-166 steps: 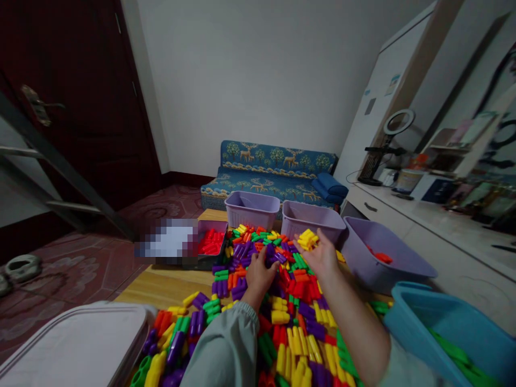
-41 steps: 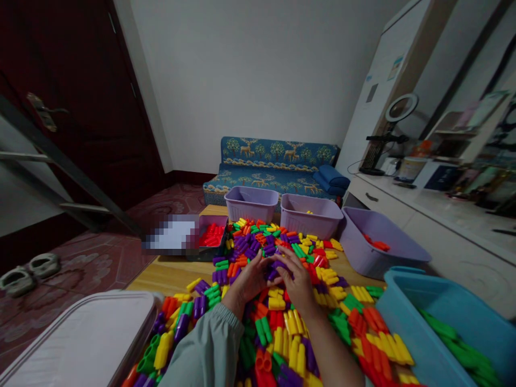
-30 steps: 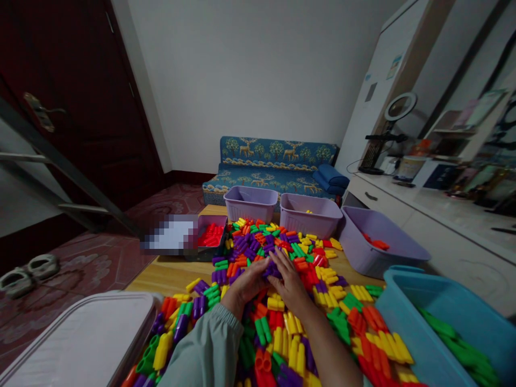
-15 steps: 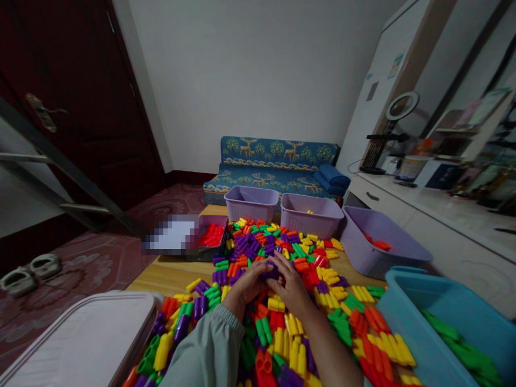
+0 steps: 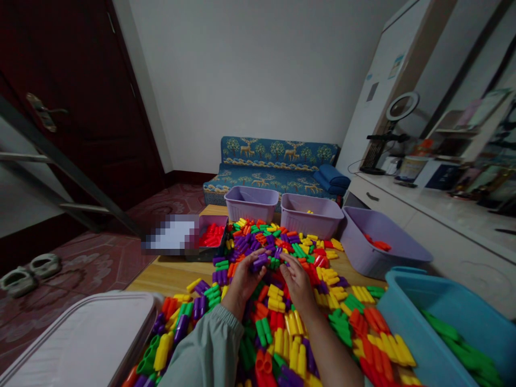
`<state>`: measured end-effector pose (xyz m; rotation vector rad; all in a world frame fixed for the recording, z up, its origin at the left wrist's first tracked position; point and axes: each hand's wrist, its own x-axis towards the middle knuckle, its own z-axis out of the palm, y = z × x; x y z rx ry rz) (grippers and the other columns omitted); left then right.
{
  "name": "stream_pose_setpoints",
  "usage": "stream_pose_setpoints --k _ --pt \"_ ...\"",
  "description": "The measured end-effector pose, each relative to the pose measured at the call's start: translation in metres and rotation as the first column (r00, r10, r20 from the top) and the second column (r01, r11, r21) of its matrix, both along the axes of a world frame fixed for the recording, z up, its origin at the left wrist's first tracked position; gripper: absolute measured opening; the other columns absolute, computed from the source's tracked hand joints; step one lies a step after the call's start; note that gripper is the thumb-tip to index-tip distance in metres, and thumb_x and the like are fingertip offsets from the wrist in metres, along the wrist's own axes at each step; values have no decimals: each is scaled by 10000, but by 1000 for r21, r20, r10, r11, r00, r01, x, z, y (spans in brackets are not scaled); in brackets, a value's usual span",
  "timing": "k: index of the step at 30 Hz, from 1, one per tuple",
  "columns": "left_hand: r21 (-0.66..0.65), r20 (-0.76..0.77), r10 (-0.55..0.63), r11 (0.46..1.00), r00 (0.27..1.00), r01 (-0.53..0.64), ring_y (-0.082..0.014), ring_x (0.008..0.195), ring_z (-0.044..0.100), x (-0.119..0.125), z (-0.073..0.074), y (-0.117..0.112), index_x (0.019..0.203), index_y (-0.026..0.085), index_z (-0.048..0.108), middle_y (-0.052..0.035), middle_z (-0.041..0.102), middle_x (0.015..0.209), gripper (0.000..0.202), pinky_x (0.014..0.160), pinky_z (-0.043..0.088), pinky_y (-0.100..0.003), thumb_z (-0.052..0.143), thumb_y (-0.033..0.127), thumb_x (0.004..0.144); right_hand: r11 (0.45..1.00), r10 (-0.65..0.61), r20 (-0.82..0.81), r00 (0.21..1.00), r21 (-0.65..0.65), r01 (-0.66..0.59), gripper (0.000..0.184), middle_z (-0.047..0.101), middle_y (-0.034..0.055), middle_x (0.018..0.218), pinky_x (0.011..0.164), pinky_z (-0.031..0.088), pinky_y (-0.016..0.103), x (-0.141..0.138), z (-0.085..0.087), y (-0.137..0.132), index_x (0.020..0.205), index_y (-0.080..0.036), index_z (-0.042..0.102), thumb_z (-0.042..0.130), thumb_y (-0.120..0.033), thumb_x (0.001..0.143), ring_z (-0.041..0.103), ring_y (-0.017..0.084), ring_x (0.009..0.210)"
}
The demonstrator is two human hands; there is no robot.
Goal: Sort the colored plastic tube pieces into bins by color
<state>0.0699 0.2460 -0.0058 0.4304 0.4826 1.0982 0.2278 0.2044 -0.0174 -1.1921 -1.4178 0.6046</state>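
My left hand (image 5: 243, 280) is closed around a purple plastic piece (image 5: 260, 262), a pair of joined tubes, held above the pile. To its right my right hand (image 5: 297, 279) is apart from it, fingers stretched out and slightly curved, with nothing visible in them. Below both hands lies a heap of plastic tube-shaped pieces in yellow, red, orange, green and purple, among them a yellow piece (image 5: 276, 305) and a green pair (image 5: 264, 332). Further purple pieces (image 5: 245, 245) lie just beyond my left hand.
Purple bins (image 5: 252, 203), (image 5: 310, 219) and a third purple bin (image 5: 374, 255) line the table's far and right edges. A blue bin (image 5: 455, 301) with green pieces stands at right. At left are a white lid (image 5: 86, 341) and a dark box (image 5: 213, 252) holding red pieces.
My hands were together over the purple piece and have now separated. The right hand has let go and opened; the left keeps the piece.
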Motion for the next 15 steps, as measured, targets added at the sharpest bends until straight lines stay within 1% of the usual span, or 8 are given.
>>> stream_pose_setpoints --k 2,5,8,10,12,14,15 --pt "-25 55 0 1000 998 1 -149 827 666 -1 4 -1 1262 115 520 -110 677 999 440 629 561 -199 495 156 825 1000 3 0 1000 6 -3 405 573 142 1238 910 512 389 0 0 0 1133 -182 620 510 -468 869 554 244 1144" --pt "-43 166 -15 999 986 22 -180 939 659 -1 12 -2 1308 129 469 -117 665 1044 442 778 577 -287 456 242 880 1000 8 -8 1000 14 -7 394 586 135 1223 925 505 397 0 -1 0 1117 -188 629 502 -470 872 555 240 1144" --pt "-46 241 -8 999 970 19 -201 993 649 0 21 0 1309 141 463 -136 654 1080 442 854 565 -345 454 290 893 1000 -1 -11 1000 2 1 391 588 126 1225 942 495 407 -1 -2 0 1109 -197 636 490 -476 877 547 240 1158" --pt "-61 261 23 998 965 -7 -207 1007 647 1 29 4 1286 144 478 -143 648 1103 418 862 564 -345 476 254 882 1000 -7 -20 1000 -13 7 401 583 128 1233 930 503 413 -1 -2 1 1111 -198 638 489 -486 875 547 247 1159" --pt "-103 242 80 993 967 -56 -207 1012 649 3 36 9 1248 144 494 -138 651 1093 393 833 574 -308 491 145 855 1000 -7 -37 999 -27 6 417 580 136 1235 901 521 417 -1 -3 1 1114 -193 636 489 -497 870 559 258 1142" --pt "-139 190 147 983 971 -121 -201 985 661 4 41 14 1192 145 514 -125 660 1045 387 768 582 -252 489 37 821 999 -7 -51 999 -36 5 423 582 140 1230 883 531 417 -1 -3 0 1115 -190 635 485 -500 870 569 263 1127" --pt "-143 158 173 978 972 -151 -192 940 675 5 42 16 1151 146 527 -117 665 1008 367 716 581 -221 491 10 811 999 -7 -55 998 -36 5 420 585 139 1224 887 530 415 -1 -2 0 1112 -190 638 486 -499 870 570 263 1126"
